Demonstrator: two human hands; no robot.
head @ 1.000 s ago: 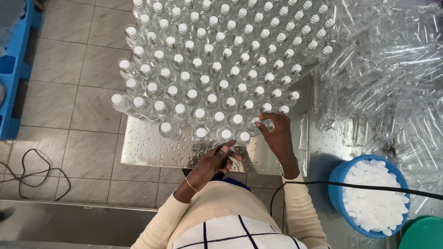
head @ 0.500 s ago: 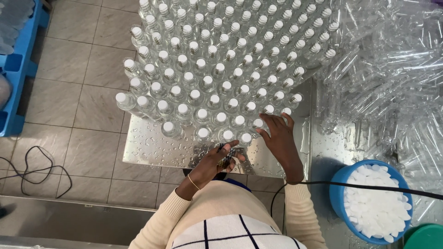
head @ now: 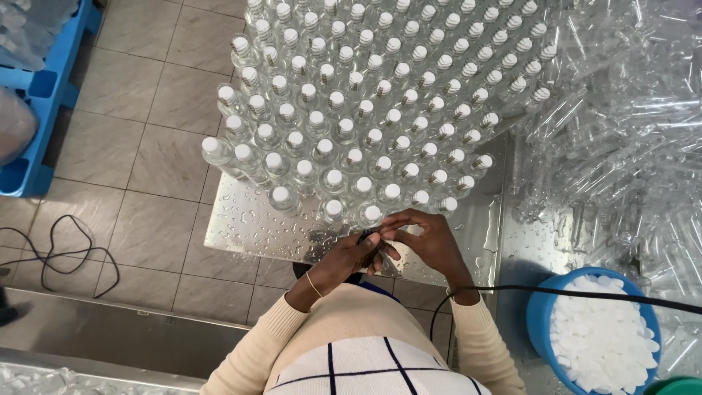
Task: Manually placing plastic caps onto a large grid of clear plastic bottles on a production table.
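Note:
My left hand (head: 342, 262) and my right hand (head: 430, 243) meet fingertip to fingertip over the wet steel table (head: 252, 228), just in front of the nearest row of bottles. The left hand's fingers are closed on a small dark thing (head: 363, 235) that I cannot make out. The right hand's fingers pinch in at the same spot, and whether they hold anything is hidden. Several rows of clear bottles with white caps (head: 365, 117) stand packed together across the table beyond my hands.
A blue tub of white caps (head: 601, 338) stands at my lower right, with a black cable (head: 585, 294) across it. Empty clear bottles are heaped on the right (head: 629, 146). A blue pallet (head: 44, 88) and a loose cable (head: 58, 256) lie on the tiled floor at left.
My right hand has drawn back from the front row of bottles and come down to the left hand's fingertips. The left hand has stayed about where it was.

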